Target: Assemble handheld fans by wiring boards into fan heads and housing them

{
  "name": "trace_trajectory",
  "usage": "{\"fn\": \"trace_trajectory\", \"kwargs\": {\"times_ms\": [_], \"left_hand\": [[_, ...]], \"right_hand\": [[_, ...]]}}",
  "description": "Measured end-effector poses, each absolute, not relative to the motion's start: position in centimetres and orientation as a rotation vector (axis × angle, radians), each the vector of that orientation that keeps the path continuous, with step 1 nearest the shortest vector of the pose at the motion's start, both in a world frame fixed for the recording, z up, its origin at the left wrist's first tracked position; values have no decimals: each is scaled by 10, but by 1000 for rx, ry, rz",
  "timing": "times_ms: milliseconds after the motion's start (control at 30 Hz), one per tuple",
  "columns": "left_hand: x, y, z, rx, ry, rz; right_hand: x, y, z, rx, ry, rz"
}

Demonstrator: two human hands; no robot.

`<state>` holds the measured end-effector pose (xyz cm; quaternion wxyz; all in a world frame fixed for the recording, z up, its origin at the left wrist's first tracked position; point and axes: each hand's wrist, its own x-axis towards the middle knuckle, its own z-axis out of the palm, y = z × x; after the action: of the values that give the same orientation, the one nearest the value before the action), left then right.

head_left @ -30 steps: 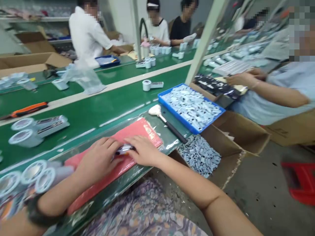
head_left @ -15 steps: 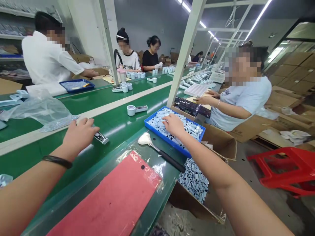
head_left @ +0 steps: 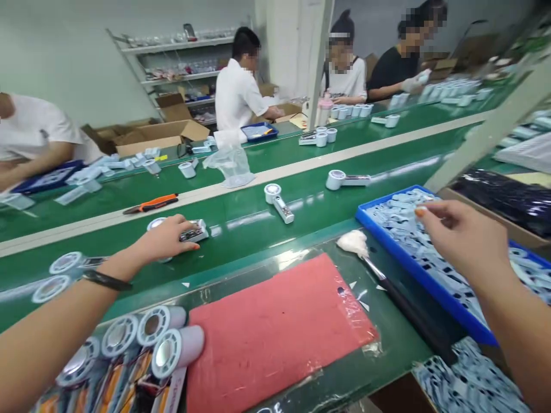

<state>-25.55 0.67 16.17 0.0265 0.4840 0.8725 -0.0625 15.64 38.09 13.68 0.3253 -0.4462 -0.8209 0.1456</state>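
At ten o'clock from the mat [head_left: 275, 338], the left hand [head_left: 171, 236] should gently steady the device [head_left: 198, 231]; at two, the right hand [head_left: 469, 241] overhangs the tray [head_left: 451, 299]. Neither grip's closure can be told.

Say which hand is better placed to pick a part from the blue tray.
Probably the right hand: it is over the blue tray, near the parts, though whether it already grips one is unclear. The left hand is farther off, at a device on the belt.
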Motion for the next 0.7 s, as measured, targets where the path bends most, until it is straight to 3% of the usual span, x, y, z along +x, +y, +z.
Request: {"fn": "trace_trajectory", "kwargs": {"times_ms": [100,200,333,533,700], "left_hand": [[-248,-17,150,1495,2772,-161],[-246,13,140,1700,2850,121],[-212,131,154,2132,2530,428],[-131,344,169,2187,2348,343],[-121,445,137,2000,2401,373]], "right_hand": [[152,322,110,-861,-2206,676],[137,264,78,-553,-2386,882],[124,238,51,-416,-2455,787],[123,232,40,-485,-2486,618],[119,241,-13,-520,-2424,495]]}}
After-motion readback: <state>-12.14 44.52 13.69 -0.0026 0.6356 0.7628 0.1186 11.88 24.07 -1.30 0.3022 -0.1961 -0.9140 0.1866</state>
